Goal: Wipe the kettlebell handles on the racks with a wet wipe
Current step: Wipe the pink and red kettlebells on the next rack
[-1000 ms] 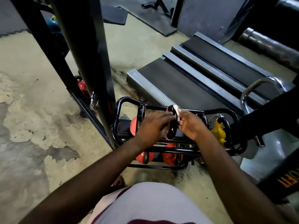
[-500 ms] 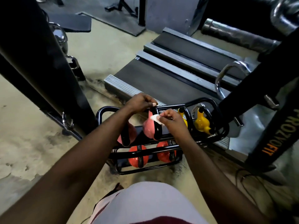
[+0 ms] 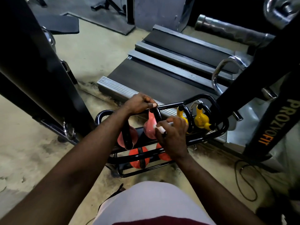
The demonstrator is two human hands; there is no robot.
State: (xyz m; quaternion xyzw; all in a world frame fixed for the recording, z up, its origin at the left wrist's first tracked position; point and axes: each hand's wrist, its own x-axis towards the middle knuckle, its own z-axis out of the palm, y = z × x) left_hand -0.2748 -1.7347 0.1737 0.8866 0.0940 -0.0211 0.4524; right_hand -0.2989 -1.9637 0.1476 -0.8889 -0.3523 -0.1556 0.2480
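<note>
The pink kettlebell [image 3: 150,127] sits in the middle of the top row of the black rack [image 3: 211,135] on the floor. The left hand [image 3: 139,103] is closed around the top of its black handle [image 3: 156,113]. The right hand [image 3: 172,137] pinches a white wipe [image 3: 159,128] against the lower part of that handle. Another pink bell [image 3: 127,138] is toward the left end. Yellow bells [image 3: 201,120] are at the right end. Orange bells [image 3: 138,157] sit on the bottom row.

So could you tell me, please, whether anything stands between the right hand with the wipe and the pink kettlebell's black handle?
Nothing visible does. The right hand presses the white wet wipe right beside the black handle of the pink kettlebell, while the left hand grips the top of that handle.
</note>
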